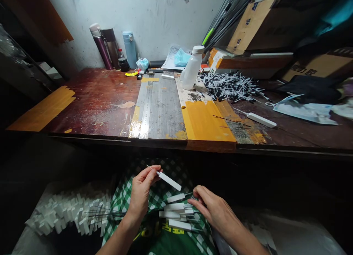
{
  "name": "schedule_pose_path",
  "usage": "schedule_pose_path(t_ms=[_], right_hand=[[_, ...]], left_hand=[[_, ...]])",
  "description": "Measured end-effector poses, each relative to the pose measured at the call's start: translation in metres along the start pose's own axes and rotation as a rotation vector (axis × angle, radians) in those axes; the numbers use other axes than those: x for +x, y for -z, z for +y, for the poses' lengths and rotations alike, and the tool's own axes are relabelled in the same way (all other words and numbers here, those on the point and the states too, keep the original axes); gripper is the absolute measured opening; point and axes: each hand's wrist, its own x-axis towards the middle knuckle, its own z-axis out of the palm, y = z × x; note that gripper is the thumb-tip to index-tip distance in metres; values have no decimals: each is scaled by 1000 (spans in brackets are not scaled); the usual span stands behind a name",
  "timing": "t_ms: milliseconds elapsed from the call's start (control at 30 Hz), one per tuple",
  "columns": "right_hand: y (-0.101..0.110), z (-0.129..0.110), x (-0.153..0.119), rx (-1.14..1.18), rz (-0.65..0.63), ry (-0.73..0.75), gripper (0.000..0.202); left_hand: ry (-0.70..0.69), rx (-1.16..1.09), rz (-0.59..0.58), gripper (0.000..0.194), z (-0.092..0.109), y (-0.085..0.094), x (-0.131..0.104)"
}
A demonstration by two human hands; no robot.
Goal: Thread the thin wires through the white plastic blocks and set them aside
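My left hand [142,187] pinches a white rectangular stick [171,181] by the thin stem at its upper end, above my lap. The stick slants down to the right. Several similar white sticks [174,207] with thin dark stems lie on the green checked apron [124,192]. My right hand [211,203] is beside their stem ends, its fingers curled together. A thin stem reaches its fingertips, but whether they grip it is hard to make out.
A heap of white sticks [63,211] lies to my left. On the bench [96,100] are a steel ruler [146,107], a white bottle [192,69], a pile of thin black-and-white pieces [231,85] and a lone white stick [261,120]. Flasks [129,49] stand at the wall; cardboard boxes [250,25] are stacked right.
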Motion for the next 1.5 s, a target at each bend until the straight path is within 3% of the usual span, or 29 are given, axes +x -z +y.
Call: schedule_pose_path(t_ms=[33, 133, 333, 433, 533, 633, 700, 800, 967, 1133, 1367, 1500], right_hand=[[0, -3, 0, 38, -10, 18, 8], [-3, -13, 3, 140, -2, 94, 25], [-24, -22, 9, 41, 251, 223, 23], [-26, -22, 8, 55, 275, 212, 25], [-19, -21, 11, 292, 124, 89, 28], [-10, -18, 17, 653, -211, -94, 38], [-7, -17, 19, 766, -356, -167, 48], [-4, -17, 17, 625, -314, -185, 50], [3, -22, 9, 243, -200, -12, 39], [2, -19, 7, 271, -229, 42, 29], [-4, -15, 10, 152, -146, -110, 18], [-4, -13, 8, 181, -161, -2, 21]], left_hand=[[-13, 40, 1, 27, 0, 0, -1], [-52, 151, -40, 25, 0, -1, -2], [25, 133, -26, 24, -12, -5, 3], [38, 129, -44, 24, -16, -4, 7], [44, 80, -99, 23, -16, -1, 9], [46, 26, -169, 20, -15, 0, 11], [50, 12, -214, 20, -15, 1, 12], [98, -30, -200, 24, -16, 2, 14], [161, -75, -69, 31, -14, 2, 18], [81, 37, -92, 34, -17, 1, 19], [83, 92, -119, 33, -24, 0, 15], [87, 54, -94, 32, -23, 2, 17]])
